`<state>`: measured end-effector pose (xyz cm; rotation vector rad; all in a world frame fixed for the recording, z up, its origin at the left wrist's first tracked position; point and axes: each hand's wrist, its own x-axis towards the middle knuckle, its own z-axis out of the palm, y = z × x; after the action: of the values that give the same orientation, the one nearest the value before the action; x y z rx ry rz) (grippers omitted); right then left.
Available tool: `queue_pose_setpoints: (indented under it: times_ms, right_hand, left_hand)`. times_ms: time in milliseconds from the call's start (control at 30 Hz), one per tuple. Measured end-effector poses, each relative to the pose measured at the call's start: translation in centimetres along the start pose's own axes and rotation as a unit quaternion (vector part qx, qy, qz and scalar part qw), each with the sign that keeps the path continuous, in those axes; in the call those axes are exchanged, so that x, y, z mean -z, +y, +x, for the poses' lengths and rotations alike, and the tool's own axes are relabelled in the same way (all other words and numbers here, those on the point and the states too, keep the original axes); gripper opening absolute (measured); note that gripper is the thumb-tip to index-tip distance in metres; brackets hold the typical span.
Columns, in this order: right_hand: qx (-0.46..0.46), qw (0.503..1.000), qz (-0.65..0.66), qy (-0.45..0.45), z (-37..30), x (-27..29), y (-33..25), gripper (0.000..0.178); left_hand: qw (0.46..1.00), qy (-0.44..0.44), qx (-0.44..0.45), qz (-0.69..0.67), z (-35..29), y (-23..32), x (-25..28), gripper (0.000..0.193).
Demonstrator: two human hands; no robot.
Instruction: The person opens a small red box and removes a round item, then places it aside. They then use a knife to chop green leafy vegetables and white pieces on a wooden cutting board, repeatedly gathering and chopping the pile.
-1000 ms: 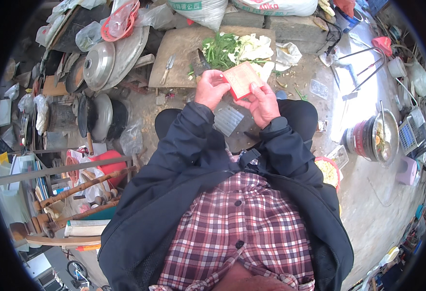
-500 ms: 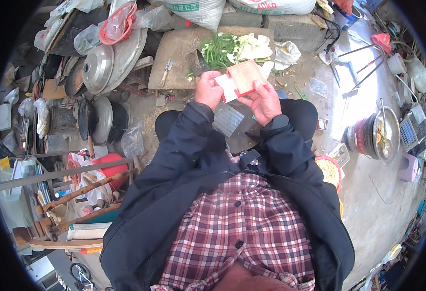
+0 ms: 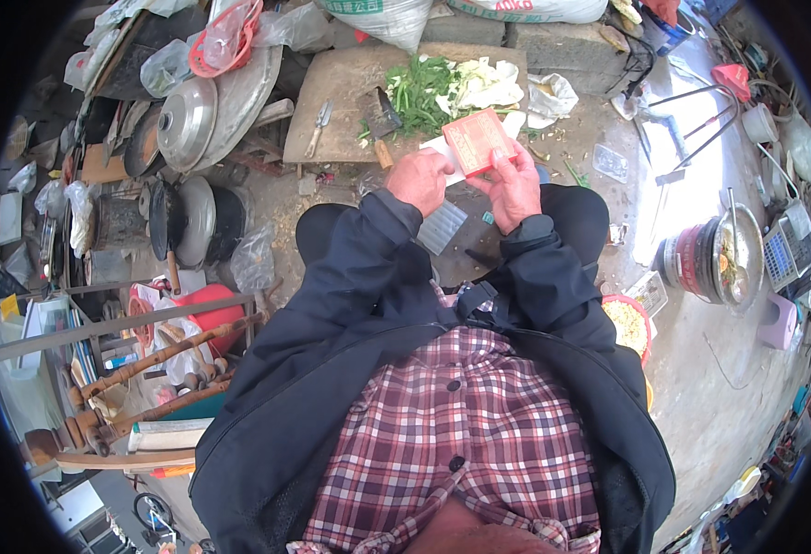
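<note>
Booklet [image 3: 480, 142], upper centre of the frame, sits gripped in the right hand [image 3: 511, 189]; the left hand [image 3: 417, 180] seemingly pinches a white sheet [image 3: 440, 145], which a sharp tug might tear.

The packet [image 3: 476, 140] is orange-red, the jacket [image 3: 350, 277] dark navy, the shirt [image 3: 405, 415] maroon-and-white plaid.

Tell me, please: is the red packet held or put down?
Held: the right hand grips the red packet, thumb at its lower edge.

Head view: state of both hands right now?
Left hand: fingers curled beside white paper; grip cannot be told.
Right hand: closed, holding the red packet.
</note>
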<state>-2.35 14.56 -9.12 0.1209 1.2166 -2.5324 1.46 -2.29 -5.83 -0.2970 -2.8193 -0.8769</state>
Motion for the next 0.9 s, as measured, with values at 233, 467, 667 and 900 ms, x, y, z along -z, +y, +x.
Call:
queue_pose_setpoints:
  times_ms: [233, 467, 667, 900]
  right_hand:
    - [0.025, 0.999, -0.021, -0.017, -0.7, -1.6, 0.0, 0.051]
    - [0.052, 0.997, -0.031, -0.039, -0.4, -2.6, 0.3, 0.053]
    - [0.069, 0.995, -0.046, -0.06, 0.2, -3.1, -0.3, 0.053]
    - [0.125, 0.988, -0.06, -0.064, 0.6, -3.3, -2.0, 0.051]
  left_hand:
    - [0.789, -0.032, 0.31, -0.529, 0.7, -0.5, -0.7, 0.022]
    - [0.742, -0.029, 0.278, -0.609, 0.3, -2.7, -0.2, 0.038]
    - [0.715, -0.077, 0.219, -0.659, 1.4, -4.2, -0.3, 0.039]
    - [0.697, -0.014, 0.209, -0.686, 2.7, -2.2, 0.2, 0.038]
